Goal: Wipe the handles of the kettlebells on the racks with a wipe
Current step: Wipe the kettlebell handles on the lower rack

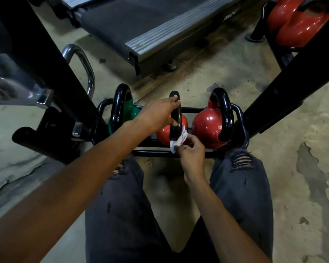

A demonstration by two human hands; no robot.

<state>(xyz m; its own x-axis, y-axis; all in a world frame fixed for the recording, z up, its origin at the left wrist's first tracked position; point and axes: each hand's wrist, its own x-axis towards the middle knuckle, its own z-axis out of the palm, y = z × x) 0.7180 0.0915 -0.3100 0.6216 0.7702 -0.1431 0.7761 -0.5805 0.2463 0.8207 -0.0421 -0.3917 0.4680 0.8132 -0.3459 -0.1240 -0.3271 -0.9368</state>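
Note:
Three kettlebells stand on a low black rack (239, 116): a green one (130, 111) at the left, an orange-red one (162, 133) in the middle, a red one (207, 126) at the right. All have black handles. My left hand (158, 114) grips the middle kettlebell's handle (176, 118) near its top. My right hand (192, 150) pinches a white wipe (178, 142) against the lower near part of that same handle.
Black rack uprights slant at both sides (285, 95). A treadmill (150, 25) lies beyond on the concrete floor. More red kettlebells (296, 21) sit on a rack at the top right. A chrome handle (84, 67) shows at the left. My knees are just before the rack.

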